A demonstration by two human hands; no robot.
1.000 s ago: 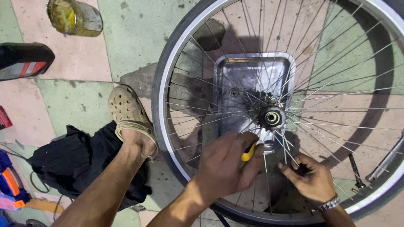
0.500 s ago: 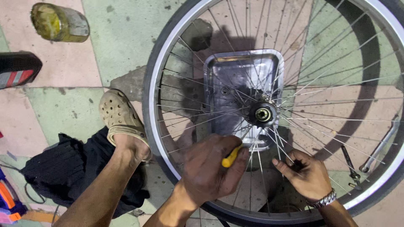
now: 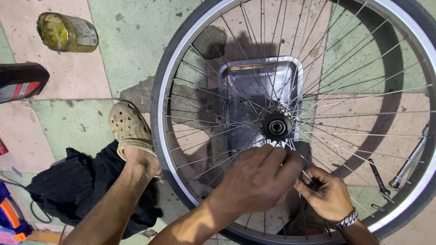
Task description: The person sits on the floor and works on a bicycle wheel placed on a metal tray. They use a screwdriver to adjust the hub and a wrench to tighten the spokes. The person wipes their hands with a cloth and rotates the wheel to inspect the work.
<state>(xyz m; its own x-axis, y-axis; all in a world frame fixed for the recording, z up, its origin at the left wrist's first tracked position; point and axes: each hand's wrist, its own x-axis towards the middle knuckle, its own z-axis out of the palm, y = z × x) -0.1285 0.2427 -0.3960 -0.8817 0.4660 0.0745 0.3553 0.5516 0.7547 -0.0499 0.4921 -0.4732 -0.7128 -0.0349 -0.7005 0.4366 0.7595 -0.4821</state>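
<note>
A bicycle wheel (image 3: pixel 164 90) with a black tyre and thin steel spokes lies flat over the floor, its dark hub (image 3: pixel 277 127) near the middle. Under the spokes sits a rectangular metal tray (image 3: pixel 254 75). My left hand (image 3: pixel 259 181) is curled just below the hub, knuckles up. The yellow-handled tool it held in the earlier frames is now hidden under its fingers. My right hand (image 3: pixel 324 195), with a metal bracelet at the wrist, pinches the spokes right of the left hand, fingers closed on a small dark part.
My foot in a tan clog (image 3: pixel 129 127) rests against the tyre's left side, with black cloth (image 3: pixel 68 190) beside it. A jar of yellow grease (image 3: pixel 66 31) stands at the far left. A wrench (image 3: pixel 377 174) and a metal bar (image 3: pixel 408 163) lie under the right spokes.
The view has shifted, so the wheel sits lower and to the left. My left hand has turned over the yellow-handled tool and hidden it. Both hands stay under the hub.
</note>
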